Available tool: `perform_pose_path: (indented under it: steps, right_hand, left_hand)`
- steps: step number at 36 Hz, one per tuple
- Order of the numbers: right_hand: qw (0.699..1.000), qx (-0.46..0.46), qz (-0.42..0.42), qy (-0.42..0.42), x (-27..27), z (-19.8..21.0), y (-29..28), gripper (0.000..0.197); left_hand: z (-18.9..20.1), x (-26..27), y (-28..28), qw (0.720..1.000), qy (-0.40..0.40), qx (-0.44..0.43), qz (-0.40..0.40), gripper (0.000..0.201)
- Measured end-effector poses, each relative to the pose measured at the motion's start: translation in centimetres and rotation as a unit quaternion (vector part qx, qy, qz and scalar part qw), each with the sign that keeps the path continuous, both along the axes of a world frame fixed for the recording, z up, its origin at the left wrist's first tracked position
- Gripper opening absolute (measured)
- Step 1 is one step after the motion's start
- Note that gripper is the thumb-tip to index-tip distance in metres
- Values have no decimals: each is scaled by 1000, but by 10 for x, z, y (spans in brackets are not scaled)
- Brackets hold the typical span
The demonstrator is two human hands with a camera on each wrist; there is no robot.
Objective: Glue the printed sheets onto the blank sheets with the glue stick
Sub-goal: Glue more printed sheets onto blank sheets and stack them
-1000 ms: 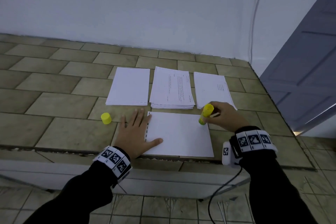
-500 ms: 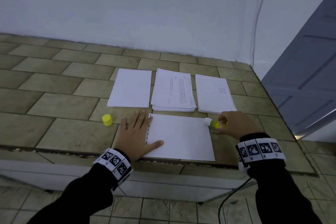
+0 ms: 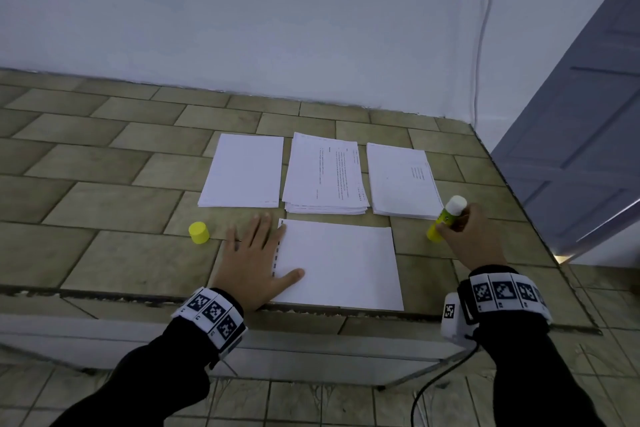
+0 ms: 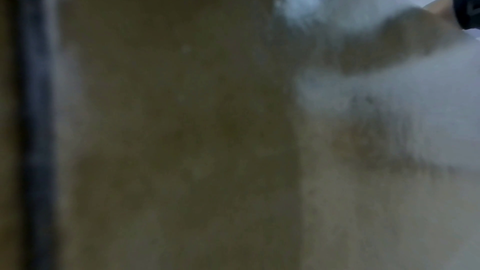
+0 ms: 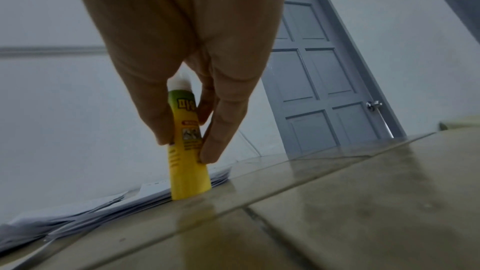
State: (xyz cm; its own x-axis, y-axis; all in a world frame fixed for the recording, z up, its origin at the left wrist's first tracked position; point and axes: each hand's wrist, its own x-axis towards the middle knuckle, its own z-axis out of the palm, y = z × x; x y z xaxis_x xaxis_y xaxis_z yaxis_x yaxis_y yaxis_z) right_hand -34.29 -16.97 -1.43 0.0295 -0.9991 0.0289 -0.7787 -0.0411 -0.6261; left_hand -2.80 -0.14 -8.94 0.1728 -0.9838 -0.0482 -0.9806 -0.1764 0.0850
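The right hand [image 3: 476, 236] holds the glue stick [image 3: 445, 218] uncapped, white end up, yellow base down on the counter [image 3: 114, 201] near its right edge, just in front of the right stack [image 3: 401, 180]. The step in hand appears to be standing the stick down beside the work.

**Procedure**
1. Seat the base flat on the tile before letting go. In the head view the stick tilts, so bring it upright first; a leaning stick is likely to topple and smear glue on the counter or the stack.
2. Keep the base clear of the stack's front edge. In the right wrist view it stands touching or just beside the lowest sheets; which one cannot be told.
3. Keep the exposed white end off every paper edge.
4. Hold the sheet [image 3: 337, 263] steady throughout.

**Grip**
- Right hand: thumb and fingers [image 5: 221, 130] curled around the barrel, pinching at mid-height. The base projects below the fingertips; the white end rises between thumb and fingers.
- Left hand [image 3: 256, 263]: flat, fingers spread, lying across the left edge of the sheet, thumb on the paper. It grasps nothing. The left wrist view is dark and blurred.

**Locations**
- Sheet: front edge of the counter, centre.
- Cap [image 3: 198, 232]: on the tile left of the left hand, well apart from the stick.
- Blank stack [image 3: 242, 172] and printed stack [image 3: 325, 173]: behind the sheet.
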Motion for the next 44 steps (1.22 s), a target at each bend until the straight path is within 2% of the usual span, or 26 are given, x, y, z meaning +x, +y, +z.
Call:
perform_pose_path:
  steps: [7,9,10,12,15,17,19,23,24,26,30,33,37,40,44]
  right_hand:
    - [1000,19,-19,9,-2,-2,-2,36]
    - [998,50,-36,28,-2,-1,1,26]
    - [995,81,-36,55,-3,-2,4,29]
    - [980,149,-2,133,-2,-1,12,39]
    - [964,199,70,159,11,3,24,32]
    - [966,190,110,138,28,7,26,28]
    - [976,137,137,100,48,12,22,23]
    - [988,-6,132,76,82,15,-3,4]
    - [989,-21,127,77,88,14,-12,7]
    - [986,-12,118,112,99,9,-28,21]
    - [975,91,66,191,116,-4,-50,51]
    - [963,134,45,231,118,-15,-58,62]
    - [957,113,52,262,114,-22,-61,59]
    - [960,90,45,263,112,-20,-62,47]
    - [972,73,33,220,105,-15,-64,36]
  left_hand:
    - [-5,2,-1,1000,10,-24,-10,109]
    - [-5,1,-1,1000,8,-25,-12,110]
    - [-5,1,-1,1000,7,-28,-12,108]
    - [-5,1,0,999,6,-29,-11,102]
    - [-8,2,0,999,11,-30,-9,97]
    - [-7,1,0,999,21,-38,-6,96]
    - [-6,1,-1,998,32,-46,-5,94]
    - [-5,1,-1,998,36,-52,0,97]
    - [-5,1,-1,998,34,-50,3,96]
    - [-5,0,0,999,37,-37,7,95]
    - [-4,0,0,998,45,-39,9,94]
    - [-4,0,0,998,49,-43,8,92]
    - [-6,2,-1,998,47,-47,5,90]
    - [-8,3,-1,997,51,-54,5,87]
    - [-6,2,0,998,53,-41,8,89]
